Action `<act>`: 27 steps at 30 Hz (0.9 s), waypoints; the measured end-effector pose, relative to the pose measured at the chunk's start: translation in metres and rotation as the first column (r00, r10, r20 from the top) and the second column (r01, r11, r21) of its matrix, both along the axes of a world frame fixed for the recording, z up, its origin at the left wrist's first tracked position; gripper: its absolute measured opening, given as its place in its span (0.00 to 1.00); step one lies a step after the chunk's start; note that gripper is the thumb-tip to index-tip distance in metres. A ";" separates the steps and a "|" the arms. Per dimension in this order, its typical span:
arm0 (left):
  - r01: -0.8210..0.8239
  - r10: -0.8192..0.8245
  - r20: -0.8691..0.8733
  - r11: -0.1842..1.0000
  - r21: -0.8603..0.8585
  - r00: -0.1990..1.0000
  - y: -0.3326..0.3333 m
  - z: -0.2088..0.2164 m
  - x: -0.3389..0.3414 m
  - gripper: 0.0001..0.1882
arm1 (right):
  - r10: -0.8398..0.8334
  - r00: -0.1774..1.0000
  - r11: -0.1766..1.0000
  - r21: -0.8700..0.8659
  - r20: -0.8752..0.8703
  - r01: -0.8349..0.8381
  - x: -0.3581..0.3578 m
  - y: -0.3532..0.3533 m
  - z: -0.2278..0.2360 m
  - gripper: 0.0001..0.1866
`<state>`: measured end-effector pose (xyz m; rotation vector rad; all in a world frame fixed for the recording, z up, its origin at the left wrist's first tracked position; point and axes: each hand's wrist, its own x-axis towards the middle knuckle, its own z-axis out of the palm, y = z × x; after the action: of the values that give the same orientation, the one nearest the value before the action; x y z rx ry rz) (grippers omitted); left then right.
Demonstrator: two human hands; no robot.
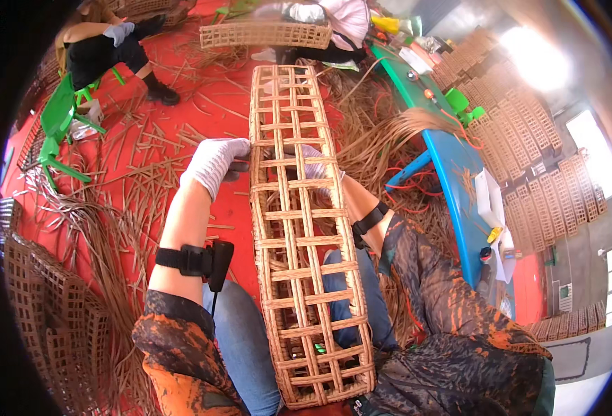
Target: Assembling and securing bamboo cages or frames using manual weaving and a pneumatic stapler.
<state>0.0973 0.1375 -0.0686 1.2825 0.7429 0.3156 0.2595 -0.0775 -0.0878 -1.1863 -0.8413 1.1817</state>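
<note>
Steadying grip, head view: From my remote seat I see a long, tan, box-shaped lattice frame of woven cane-like strands stretching away from the wearer, its near end beside the blue denim trouser legs.
Left edge: I see the white-gloved left hand at the frame's left edge, fingers partly curled; I cannot tell whether they pinch it.
Right side: The white-gloved right hand shows through the frame's openings; the lattice hides too much for me to tell how open it is or what it holds.
Open weave: I would support both long sides evenly and press near strand crossings, since a light lattice could twist.
Left clearance: I would keep the black strapped-on device, left of the frame, from catching its edge.
Litter: Loose flat brown strips lie on the red floor left of the frame, best kept out of its openings.
</note>
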 end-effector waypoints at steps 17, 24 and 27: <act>0.034 -0.008 0.108 0.970 -0.242 0.994 -0.001 -0.011 0.002 0.11 | -0.034 0.999 0.999 -0.034 0.000 0.034 -0.008 -0.009 0.007 0.25; 0.055 0.154 0.322 0.831 -0.554 0.934 -0.008 -0.035 0.002 0.02 | -0.031 1.000 0.995 -0.093 0.006 0.031 -0.013 -0.002 0.011 0.25; 0.084 0.167 0.353 0.798 -0.596 0.921 -0.004 -0.046 -0.001 0.02 | -0.052 0.999 0.988 -0.145 -0.014 0.050 -0.019 0.001 0.012 0.26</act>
<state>0.0963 0.1335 -0.1146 0.5618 0.4660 0.3232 0.2408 -0.0764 -0.0753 -1.3059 -0.7169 1.2261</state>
